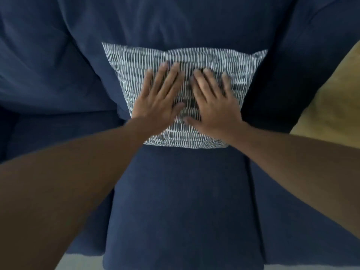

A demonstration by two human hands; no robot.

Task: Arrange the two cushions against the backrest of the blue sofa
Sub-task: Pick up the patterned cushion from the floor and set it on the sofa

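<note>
A grey-and-white patterned cushion (229, 61) leans against the backrest (175, 22) of the blue sofa, standing on the middle seat (183, 191). My left hand (157, 98) and my right hand (214, 102) both lie flat on the cushion's front, fingers spread, side by side and pressing into it. Neither hand grips anything. A yellow cushion (331, 98) lies at the right edge of the view, on the right side of the sofa, only partly visible.
The sofa's left seat (58, 137) and left back pillow (48, 65) fill the left side. A strip of pale floor (81, 262) shows at the bottom, in front of the sofa.
</note>
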